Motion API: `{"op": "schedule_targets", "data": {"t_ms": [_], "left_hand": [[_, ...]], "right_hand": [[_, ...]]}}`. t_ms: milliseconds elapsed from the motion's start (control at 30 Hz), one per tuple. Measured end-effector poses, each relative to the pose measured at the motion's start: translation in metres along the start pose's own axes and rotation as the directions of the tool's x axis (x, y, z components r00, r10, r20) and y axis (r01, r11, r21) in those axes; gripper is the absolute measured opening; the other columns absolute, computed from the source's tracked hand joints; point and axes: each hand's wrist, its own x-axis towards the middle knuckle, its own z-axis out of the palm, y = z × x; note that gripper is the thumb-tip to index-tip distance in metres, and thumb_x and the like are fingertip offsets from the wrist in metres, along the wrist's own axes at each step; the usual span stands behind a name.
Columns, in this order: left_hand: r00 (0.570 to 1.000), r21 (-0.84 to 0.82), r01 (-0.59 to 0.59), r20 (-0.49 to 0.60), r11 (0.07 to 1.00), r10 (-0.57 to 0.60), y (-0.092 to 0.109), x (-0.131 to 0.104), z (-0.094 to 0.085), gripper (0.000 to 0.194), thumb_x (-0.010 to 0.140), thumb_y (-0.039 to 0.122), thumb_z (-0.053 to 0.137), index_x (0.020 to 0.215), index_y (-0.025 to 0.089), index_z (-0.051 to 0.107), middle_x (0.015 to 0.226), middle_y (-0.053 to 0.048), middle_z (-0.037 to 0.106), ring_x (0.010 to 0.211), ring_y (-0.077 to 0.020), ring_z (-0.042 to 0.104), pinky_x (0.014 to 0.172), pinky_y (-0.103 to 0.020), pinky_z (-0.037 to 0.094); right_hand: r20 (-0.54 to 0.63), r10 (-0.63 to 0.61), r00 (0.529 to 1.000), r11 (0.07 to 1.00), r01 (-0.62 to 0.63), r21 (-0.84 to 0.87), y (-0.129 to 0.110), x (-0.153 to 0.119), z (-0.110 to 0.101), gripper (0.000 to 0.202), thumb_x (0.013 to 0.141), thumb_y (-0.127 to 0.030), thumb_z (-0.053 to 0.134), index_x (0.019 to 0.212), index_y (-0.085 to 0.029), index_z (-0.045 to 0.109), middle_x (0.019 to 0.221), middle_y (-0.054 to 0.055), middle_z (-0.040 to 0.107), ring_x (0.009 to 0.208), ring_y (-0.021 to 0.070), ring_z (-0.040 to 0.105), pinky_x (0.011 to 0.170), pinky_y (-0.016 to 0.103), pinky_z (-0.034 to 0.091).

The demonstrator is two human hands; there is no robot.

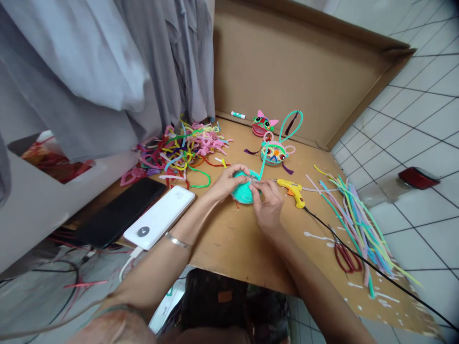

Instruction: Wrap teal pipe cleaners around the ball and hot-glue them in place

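Nearest the camera, extends a left forearm [154, 272] from seven o'clock, with a silver bracelet [178, 240] at the wrist, and a right forearm [311, 282] from five. Holds between both hands a turquoise dome [243, 195], near the middle of the brown cardboard [222, 243]; cannot tell whether touching it or lifted clear. Pinches the rim at eleven o'clock with thumb and fingers of the left hand [229, 183]. Pinches at two o'clock with thumb and index finger of the right hand [268, 201]; cannot tell what small part, if any, lies between.

Looks light and ribbed, probably soft on the surface yet firm enough to hold a round shape, and unlikely to slip. Best to grip by the rim, gently, to avoid denting the curve. Better not to lift by the thin turquoise stem [264, 160], rising toward one o'clock and likely to bend. Mind the yellow glue gun [294, 191] at three o'clock, with nozzle just beside the right hand and possibly hot.
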Motion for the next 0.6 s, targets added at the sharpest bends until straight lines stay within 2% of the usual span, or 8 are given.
{"op": "schedule_targets", "data": {"t_ms": [167,300,433,600], "left_hand": [[0.996,-0.054,0.090,-0.012,0.994,-0.090,0.001,0.000,-0.001,0.024,0.058,0.025,0.066,0.080,0.019,0.057,0.073,0.004,0.057,0.063,-0.0106,0.050,0.060,-0.023,0.039],[0.994,-0.107,0.102,-0.024,0.989,-0.105,0.003,0.000,-0.002,0.027,0.055,0.025,0.068,0.079,0.018,0.057,0.074,0.004,0.057,0.064,-0.0101,0.050,0.060,-0.022,0.039],[0.995,-0.110,0.095,-0.030,0.989,-0.099,0.002,0.000,-0.002,0.028,0.054,0.026,0.069,0.078,0.017,0.057,0.074,0.004,0.056,0.065,-0.0100,0.048,0.060,-0.021,0.039],[0.998,-0.032,0.053,-0.030,0.998,-0.054,-0.004,0.002,-0.003,0.021,0.060,0.027,0.065,0.077,0.017,0.057,0.076,0.002,0.056,0.070,-0.0117,0.049,0.064,-0.022,0.039]], "right_hand": [[0.090,-0.098,0.991,0.979,0.112,-0.168,0.005,0.002,0.002,0.028,0.100,-0.030,0.046,0.107,-0.025,0.073,0.091,0.010,0.069,0.084,0.0239,0.061,0.079,0.039,0.049],[0.035,-0.258,0.966,0.923,0.257,-0.286,0.012,0.001,0.008,0.028,0.099,-0.022,0.047,0.102,-0.026,0.074,0.088,0.009,0.069,0.080,0.0205,0.061,0.074,0.033,0.049],[-0.019,-0.415,0.910,0.851,0.381,-0.362,0.014,-0.003,0.010,0.022,0.097,-0.017,0.052,0.104,-0.020,0.073,0.093,0.009,0.069,0.086,0.0180,0.063,0.076,0.029,0.050],[0.016,-0.436,0.900,0.833,0.411,-0.371,0.012,-0.005,0.007,0.023,0.097,-0.018,0.052,0.109,-0.017,0.072,0.099,0.012,0.067,0.092,0.0189,0.062,0.080,0.030,0.051]]}}
